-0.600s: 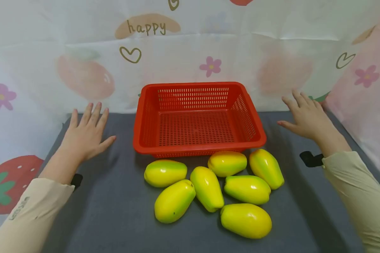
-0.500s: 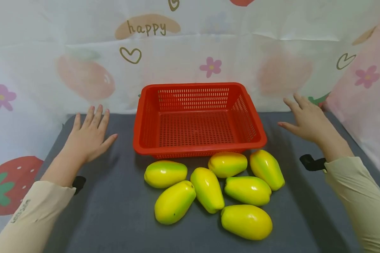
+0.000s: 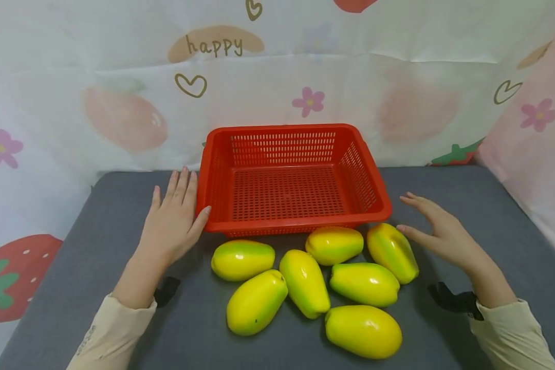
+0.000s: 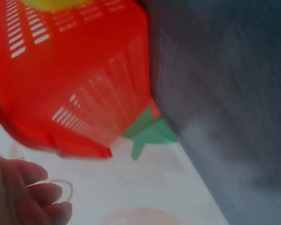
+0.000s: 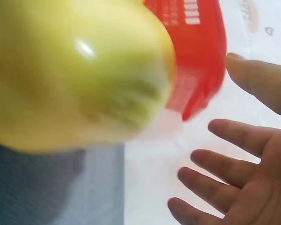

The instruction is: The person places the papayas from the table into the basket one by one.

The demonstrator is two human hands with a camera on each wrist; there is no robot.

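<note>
My left hand point(image 3: 168, 226) is at the left side of the red plastic basket point(image 3: 289, 225), fingers straight, thumb tip overlapping the rim in the head view. On the right, my right hand point(image 3: 446, 236) hovers with fingers extended beside the rightmost yellow-green papaya point(image 3: 392, 253), thumb tip close to it. That papaya point(image 5: 79, 70) looms large in the right wrist view, apart from the spread fingers point(image 5: 215, 187). Neither hand holds anything. Several more papayas point(image 3: 304, 283) lie in a loose group in front of the basket. No fruit is inside the basket.
The grey tabletop point(image 3: 120, 205) carries everything. Right behind the basket rises a white printed cloth point(image 3: 268, 97) with fruit, flower and heart drawings. Dark wrist straps point(image 3: 453, 299) show on both arms.
My left hand has moved right to the basket's side. My right hand has come down and toward the rightmost papaya. Basket and fruits keep their places, while the view has shifted slightly.
</note>
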